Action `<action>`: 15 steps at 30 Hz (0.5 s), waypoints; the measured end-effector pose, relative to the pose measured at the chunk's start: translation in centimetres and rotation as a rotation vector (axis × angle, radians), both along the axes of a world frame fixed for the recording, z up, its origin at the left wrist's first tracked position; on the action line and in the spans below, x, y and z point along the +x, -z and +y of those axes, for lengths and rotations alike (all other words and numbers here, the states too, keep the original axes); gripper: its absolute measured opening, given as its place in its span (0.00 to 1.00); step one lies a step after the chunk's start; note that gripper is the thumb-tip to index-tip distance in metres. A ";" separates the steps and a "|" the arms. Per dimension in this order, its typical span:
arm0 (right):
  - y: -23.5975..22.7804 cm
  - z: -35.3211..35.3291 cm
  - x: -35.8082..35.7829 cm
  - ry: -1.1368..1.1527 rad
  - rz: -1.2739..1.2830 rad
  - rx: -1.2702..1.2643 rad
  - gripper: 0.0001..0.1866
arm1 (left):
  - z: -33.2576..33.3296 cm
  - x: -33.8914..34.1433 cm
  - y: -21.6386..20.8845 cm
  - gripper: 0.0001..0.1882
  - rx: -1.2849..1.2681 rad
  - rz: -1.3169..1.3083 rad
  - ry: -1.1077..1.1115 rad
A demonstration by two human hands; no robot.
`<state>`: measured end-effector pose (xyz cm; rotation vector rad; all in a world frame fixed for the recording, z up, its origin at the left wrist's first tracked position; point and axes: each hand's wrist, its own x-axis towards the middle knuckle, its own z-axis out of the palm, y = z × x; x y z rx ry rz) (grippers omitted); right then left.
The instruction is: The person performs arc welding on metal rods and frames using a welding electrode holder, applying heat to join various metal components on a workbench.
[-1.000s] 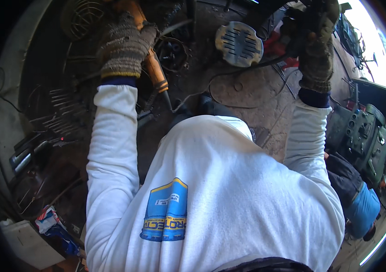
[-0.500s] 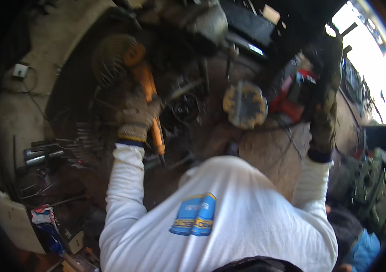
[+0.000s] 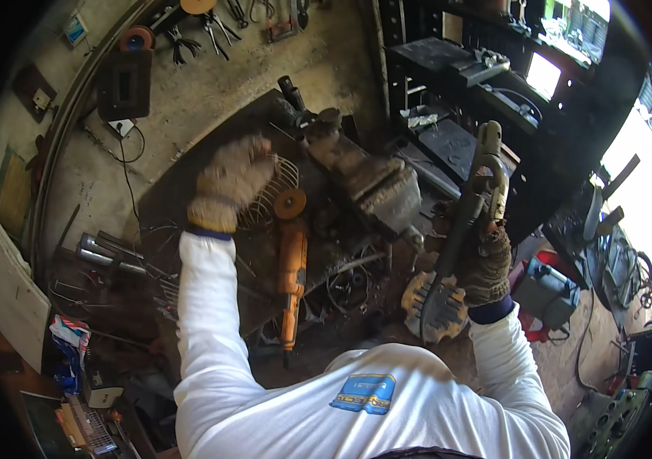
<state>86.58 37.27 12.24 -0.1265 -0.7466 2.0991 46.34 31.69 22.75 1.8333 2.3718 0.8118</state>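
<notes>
My left hand, in a brown knit glove, is over the dark workbench, beside a round wire coil. Motion smears its fingers, and I cannot make out anything in them. Just right of it lies an orange angle grinder with a brown disc, at the bench edge. My right hand, gloved too, is wrapped round a worn metal shaft with a forked joint, raised upright. A black bar or hose slants down past that hand; whether it joins the shaft I cannot tell.
A heavy bench vise stands on the bench, right of the grinder. A worn round stool top is below my right hand. A grey-green box sits on the floor at right. Pliers hang on the far wall. Metal tubes lie at left.
My left hand has come off the grinder and moved up over the bench. My right arm has swung inward, bringing the metal shaft nearer the middle. The view has tilted up toward the wall.
</notes>
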 end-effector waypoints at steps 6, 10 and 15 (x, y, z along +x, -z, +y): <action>0.2 3.2 -5.5 -0.067 0.086 0.028 0.44 | 17.2 -7.9 -13.8 0.23 0.132 0.718 -0.248; 0.7 3.1 -6.4 0.027 -0.094 -0.075 0.45 | 27.4 -13.2 -19.4 0.28 -0.027 0.842 -0.376; 0.8 2.9 -6.3 0.193 -0.359 -0.021 0.48 | 35.4 -16.8 -21.7 0.32 0.062 0.918 -0.442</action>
